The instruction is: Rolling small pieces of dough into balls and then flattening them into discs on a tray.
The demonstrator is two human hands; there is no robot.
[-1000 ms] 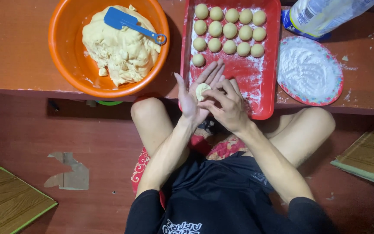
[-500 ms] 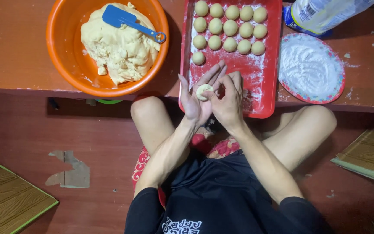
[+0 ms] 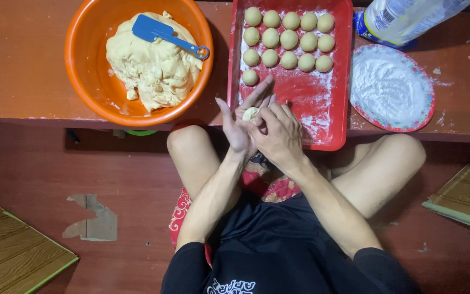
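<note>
From the head camera, the person sits cross-legged on a red floor before a low reddish-brown wooden table (image 3: pixel 17 65). The left hand (image 3: pixel 241 126) is held flat, palm turned up toward the right, fingers spread and straight. The right hand (image 3: pixel 279 133) lies over it with its fingers curled, and a small pale lump of dough (image 3: pixel 250 113) is pressed between the two palms, only its upper edge showing. Both hands hover just at the table's near edge, over the near left corner of a red rectangular plastic tray (image 3: pixel 333 125) dusted with flour.

On the far half of that tray stand three rows of round pale dough balls (image 3: pixel 289 39), with one more ball alone at the left below them. At the table's left part sits an orange round plastic basin (image 3: pixel 85 81) that overhangs the near edge slightly; it holds a big mass of pale yellow dough (image 3: pixel 150 71) with a blue plastic scraper (image 3: pixel 161 34) lying on top. Right of the tray rests a round plate with a patterned red rim (image 3: pixel 425 109), heaped with white flour. Behind it, at the far right edge, lies a clear plastic bag (image 3: pixel 403 16).
</note>
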